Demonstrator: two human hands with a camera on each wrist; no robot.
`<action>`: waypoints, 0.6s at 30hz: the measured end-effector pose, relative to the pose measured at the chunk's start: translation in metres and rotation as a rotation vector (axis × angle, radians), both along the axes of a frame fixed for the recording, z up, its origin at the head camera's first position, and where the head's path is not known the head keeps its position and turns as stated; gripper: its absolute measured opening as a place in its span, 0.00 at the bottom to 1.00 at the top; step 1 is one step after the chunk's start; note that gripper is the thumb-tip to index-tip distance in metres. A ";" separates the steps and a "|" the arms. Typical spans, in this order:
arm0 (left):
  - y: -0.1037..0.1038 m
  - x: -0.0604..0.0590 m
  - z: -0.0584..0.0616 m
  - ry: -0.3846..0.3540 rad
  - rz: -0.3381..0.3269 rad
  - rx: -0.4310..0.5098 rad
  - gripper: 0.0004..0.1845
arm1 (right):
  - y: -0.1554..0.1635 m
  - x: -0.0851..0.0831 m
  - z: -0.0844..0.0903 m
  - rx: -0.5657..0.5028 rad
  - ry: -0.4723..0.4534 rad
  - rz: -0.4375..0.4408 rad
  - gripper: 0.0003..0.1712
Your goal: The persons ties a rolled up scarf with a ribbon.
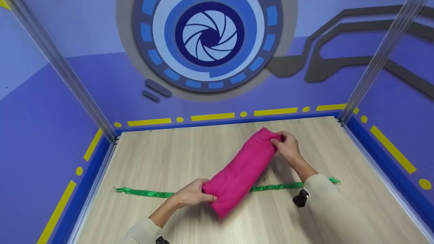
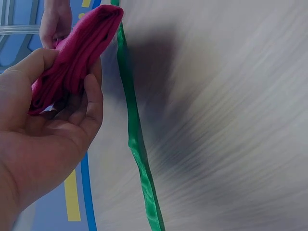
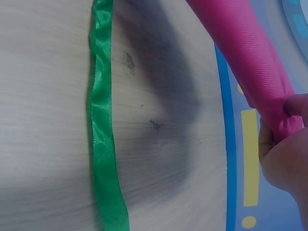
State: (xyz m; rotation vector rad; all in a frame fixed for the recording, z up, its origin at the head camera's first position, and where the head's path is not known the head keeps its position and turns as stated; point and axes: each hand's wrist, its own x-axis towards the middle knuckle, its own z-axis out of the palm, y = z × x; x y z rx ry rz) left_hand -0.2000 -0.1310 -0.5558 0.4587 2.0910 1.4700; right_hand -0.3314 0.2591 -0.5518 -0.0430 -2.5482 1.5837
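A folded pink cloth (image 1: 241, 169) is held slantwise above the table between both hands. My left hand (image 1: 194, 194) grips its near left end, thumb on top and fingers beneath; the left wrist view shows the stacked layers of the cloth (image 2: 79, 57) at that end. At the far right end, my right hand (image 1: 287, 145) pinches a corner between thumb and fingers. Beneath the cloth a green ribbon (image 1: 278, 186) lies stretched across the table from left to right, its middle hidden by the cloth in the head view. In the right wrist view the ribbon (image 3: 102, 120) looks slightly wrinkled.
The pale wooden table (image 1: 162, 156) is bounded by blue and purple printed walls (image 1: 210, 105) at the back and sides. Metal posts (image 1: 376, 64) stand at the two back corners. Small dark smudges (image 3: 155, 124) mark the tabletop near the ribbon.
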 end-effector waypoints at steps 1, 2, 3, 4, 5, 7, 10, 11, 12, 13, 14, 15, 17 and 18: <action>0.000 0.000 0.000 -0.002 -0.001 0.002 0.13 | 0.000 0.000 0.000 0.002 0.003 0.001 0.12; 0.001 0.001 0.000 -0.002 -0.003 0.004 0.13 | 0.000 0.000 0.000 0.004 0.006 0.002 0.12; 0.002 0.001 0.000 -0.002 -0.004 0.004 0.13 | 0.000 0.000 -0.001 0.007 0.008 0.002 0.12; 0.002 0.001 0.000 -0.002 -0.006 0.003 0.13 | 0.000 0.000 -0.001 0.014 0.013 0.005 0.12; 0.003 0.002 -0.001 -0.003 -0.008 0.001 0.13 | 0.000 0.000 -0.001 0.020 0.015 0.005 0.12; 0.003 0.002 -0.001 -0.002 -0.010 -0.003 0.13 | 0.000 0.000 -0.002 0.029 0.020 0.004 0.12; 0.004 0.003 -0.002 -0.005 -0.008 -0.008 0.14 | -0.001 0.000 -0.003 0.043 0.024 0.005 0.12; 0.005 0.003 -0.003 -0.006 -0.009 -0.008 0.14 | -0.001 0.000 -0.004 0.042 0.022 0.002 0.12; 0.005 0.004 -0.003 -0.005 -0.010 -0.011 0.14 | -0.001 0.001 -0.005 0.044 0.023 0.000 0.12; 0.005 0.004 -0.004 -0.004 -0.010 -0.016 0.14 | 0.000 0.001 -0.006 0.043 0.022 -0.001 0.12; 0.005 0.004 -0.004 -0.001 -0.010 -0.024 0.14 | 0.000 0.002 -0.007 0.043 0.023 -0.001 0.12; 0.005 0.004 -0.004 0.005 -0.009 -0.033 0.14 | 0.000 0.002 -0.008 0.042 0.022 -0.003 0.12; 0.005 0.005 -0.005 0.018 -0.005 -0.055 0.13 | 0.000 0.003 -0.009 0.037 0.023 -0.008 0.12; 0.005 0.005 -0.005 0.026 -0.002 -0.065 0.13 | 0.000 0.004 -0.010 0.038 0.025 -0.011 0.12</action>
